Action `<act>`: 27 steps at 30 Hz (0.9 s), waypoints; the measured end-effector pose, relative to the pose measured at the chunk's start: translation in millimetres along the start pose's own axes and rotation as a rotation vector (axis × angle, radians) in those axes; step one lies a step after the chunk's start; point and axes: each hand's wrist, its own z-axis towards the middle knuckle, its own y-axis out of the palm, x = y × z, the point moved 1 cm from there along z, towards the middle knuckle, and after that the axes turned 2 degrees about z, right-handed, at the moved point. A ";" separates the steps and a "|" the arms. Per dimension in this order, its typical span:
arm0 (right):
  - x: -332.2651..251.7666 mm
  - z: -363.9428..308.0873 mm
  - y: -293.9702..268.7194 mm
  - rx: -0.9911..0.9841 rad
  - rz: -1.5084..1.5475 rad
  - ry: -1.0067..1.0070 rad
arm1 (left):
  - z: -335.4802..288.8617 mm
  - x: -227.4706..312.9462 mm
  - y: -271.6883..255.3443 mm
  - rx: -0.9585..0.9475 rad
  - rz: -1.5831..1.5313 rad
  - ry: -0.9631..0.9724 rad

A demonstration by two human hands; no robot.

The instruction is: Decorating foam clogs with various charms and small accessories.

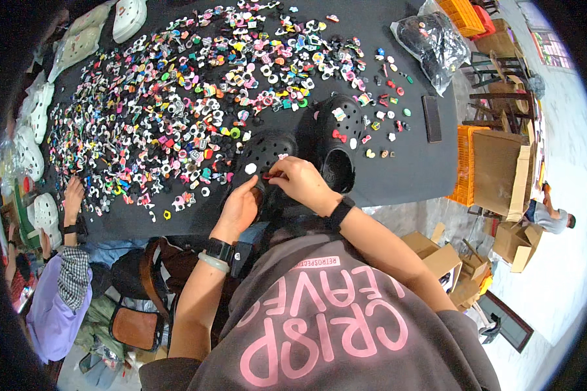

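Observation:
Two black clogs lie at the table's near edge. The left clog (265,151) has a white charm and a small pink one on its upper; its heel end is partly hidden by my hands. My left hand (240,207) grips the side of this clog, fingers mostly out of sight. Above the clog's opening, my right hand (299,182) pinches a small red shoe charm (266,176), its shape mostly covered by the fingertips. Just to the right, the other clog (340,120) carries several charms, among them a red bow (339,136), and no hand touches it.
A wide heap of colourful shoe charms (176,98) covers much of the black table (404,166). White clogs (45,218) line the left side, where a co-worker's hand (74,195) reaches in. A bagged black bundle (430,49), orange crates (464,163) and cardboard boxes (499,173) are at right.

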 end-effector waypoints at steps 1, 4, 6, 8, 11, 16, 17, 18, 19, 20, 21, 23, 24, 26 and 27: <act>-1.0 -0.6 -0.6 0.032 0.009 -0.029 | 1.5 0.0 -0.4 -0.037 -0.008 -0.013; 3.3 -1.4 -7.0 0.018 0.143 0.173 | 2.7 -0.9 -3.9 -0.098 -0.036 -0.028; 9.4 -3.0 -14.1 0.001 0.275 0.347 | 2.2 -1.6 -5.6 -0.122 -0.012 0.007; 11.6 -3.6 -14.0 -0.023 0.310 0.391 | 1.6 -1.8 -6.9 -0.064 0.010 0.014; 8.0 -3.8 -8.1 0.027 0.220 0.228 | 1.6 -1.6 -5.7 -0.075 -0.001 0.010; -2.8 0.0 -0.4 -0.018 -0.023 0.077 | 0.4 -3.0 -5.0 -0.090 -0.028 0.027; -4.8 0.4 0.3 -0.018 -0.065 0.038 | 0.3 -3.5 -5.7 -0.064 -0.020 0.023; -6.7 0.8 1.2 -0.014 -0.102 -0.013 | 0.5 -3.8 -6.0 -0.078 -0.031 0.005; -7.5 1.5 2.2 -0.015 -0.101 -0.005 | 0.7 -3.8 -6.5 -0.091 -0.039 -0.005; -7.6 2.0 3.3 -0.016 -0.104 0.019 | 1.0 -4.0 -6.9 -0.087 -0.036 -0.006; -7.5 2.3 4.8 -0.018 -0.104 0.042 | 1.2 -4.0 -7.3 -0.066 -0.007 0.016; -6.0 3.5 7.6 -0.011 -0.116 0.059 | 1.4 -3.8 -8.1 -0.011 0.020 -0.009; -4.6 3.7 8.6 -0.007 -0.132 0.066 | 1.2 -3.4 -7.8 -0.051 0.025 0.013; 2.6 8.9 6.3 -0.042 0.012 0.184 | 1.5 -5.2 -6.3 -0.071 0.040 0.038; 5.8 11.8 4.3 -0.076 0.037 0.205 | 0.6 -6.4 -5.6 -0.101 0.032 0.070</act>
